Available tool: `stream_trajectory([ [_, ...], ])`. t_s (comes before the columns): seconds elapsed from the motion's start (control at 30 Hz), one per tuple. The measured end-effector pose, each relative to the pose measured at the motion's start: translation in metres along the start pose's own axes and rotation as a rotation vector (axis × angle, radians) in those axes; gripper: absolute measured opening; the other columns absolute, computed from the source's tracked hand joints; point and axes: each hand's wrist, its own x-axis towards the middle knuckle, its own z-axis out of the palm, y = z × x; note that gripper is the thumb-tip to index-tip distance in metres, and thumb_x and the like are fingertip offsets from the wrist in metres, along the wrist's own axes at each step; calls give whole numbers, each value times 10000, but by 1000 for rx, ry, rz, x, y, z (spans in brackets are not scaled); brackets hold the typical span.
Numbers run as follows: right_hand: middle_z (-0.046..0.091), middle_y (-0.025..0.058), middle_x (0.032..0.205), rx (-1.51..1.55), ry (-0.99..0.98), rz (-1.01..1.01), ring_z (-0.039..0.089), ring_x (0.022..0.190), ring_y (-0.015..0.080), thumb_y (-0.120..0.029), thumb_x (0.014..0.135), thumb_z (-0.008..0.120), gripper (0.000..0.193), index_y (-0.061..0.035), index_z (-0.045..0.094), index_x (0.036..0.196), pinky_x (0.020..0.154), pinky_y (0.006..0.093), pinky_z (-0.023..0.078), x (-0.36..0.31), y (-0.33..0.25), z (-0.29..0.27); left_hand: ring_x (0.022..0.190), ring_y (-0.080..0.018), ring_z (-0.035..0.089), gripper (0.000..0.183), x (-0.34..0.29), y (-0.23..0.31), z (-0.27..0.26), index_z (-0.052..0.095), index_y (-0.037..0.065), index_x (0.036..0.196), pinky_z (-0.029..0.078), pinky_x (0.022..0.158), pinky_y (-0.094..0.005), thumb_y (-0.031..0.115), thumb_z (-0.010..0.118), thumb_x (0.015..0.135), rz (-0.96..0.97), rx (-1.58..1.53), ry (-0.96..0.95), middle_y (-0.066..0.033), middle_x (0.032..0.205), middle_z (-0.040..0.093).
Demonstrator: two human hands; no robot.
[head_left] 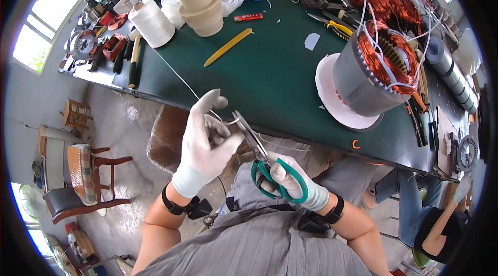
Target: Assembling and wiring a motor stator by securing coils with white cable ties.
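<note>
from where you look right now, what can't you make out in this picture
Head view:
Where the white cord passes through the left hand: hidden by the hand itself
Whether the scissors touch the cord: too small
Parts of the right hand: behind the scissors' handles
The wound stator's far side: hidden by its own body
Some of the co-worker: cut off by the dark rim

passage: green tabletop [259, 79] beyond my right hand [291, 176], between 1 yellow stick [227, 47] and 1 copper-wound stator [360, 79]. obstacles: stator, blocking the right side; 1 white thread [177, 74], slanting from its spool [153, 24] to my left hand [203, 143]; 1 pair of scissors [253, 140], blades between both hands.
</note>
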Motion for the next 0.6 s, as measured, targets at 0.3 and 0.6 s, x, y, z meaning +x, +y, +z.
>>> stream_trajectory([
  [0.3, 522, -17, 734, 3, -105, -91, 460, 605, 53, -544, 1037, 458, 465, -90, 554, 1017, 558, 213, 396, 15, 4, -3, 801, -299, 627, 197, 2, -37, -4, 618, -15, 993, 498, 683, -375, 10, 651, 801, 497, 677, -304, -137, 946, 615],
  [0.6, 593, 21, 742, -66, -58, -275, 486, 512, 62, -561, 1062, 334, 655, -6, 634, 1236, 468, 210, 393, -45, -61, 12, 894, -335, 661, 372, 23, -23, -4, 633, -1, 1181, 529, 838, -432, -24, 626, 811, 396, 658, -368, -213, 1081, 660],
])
